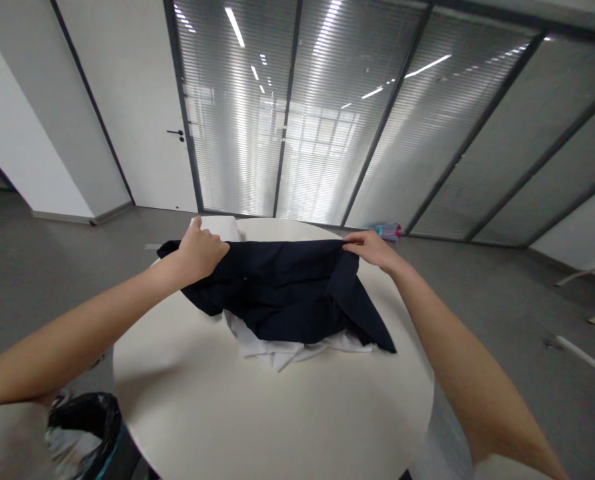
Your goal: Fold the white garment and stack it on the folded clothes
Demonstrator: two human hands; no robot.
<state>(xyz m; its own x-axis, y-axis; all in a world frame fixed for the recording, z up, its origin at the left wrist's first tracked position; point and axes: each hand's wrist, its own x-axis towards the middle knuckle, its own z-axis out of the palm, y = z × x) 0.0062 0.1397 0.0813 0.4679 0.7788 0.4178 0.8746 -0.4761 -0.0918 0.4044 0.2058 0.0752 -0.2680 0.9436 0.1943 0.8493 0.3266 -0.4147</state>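
Observation:
A dark navy garment (pixel 282 290) lies spread across the far half of a round white table (pixel 257 407). Under it a crumpled white garment (pixel 282 350) sticks out at the near side. My left hand (pixel 200 252) is closed on the navy garment's far left corner. My right hand (pixel 370 248) pinches its far right edge. Both arms reach out over the table. A folded white item (pixel 222 227) lies on the table just beyond my left hand.
A bin with a black liner (pixel 87 430) stands at the table's near left. A small pink and blue object (pixel 390 231) lies on the grey floor by the glass wall with blinds (pixel 327 120). A white door (pixel 142 113) is at the back left.

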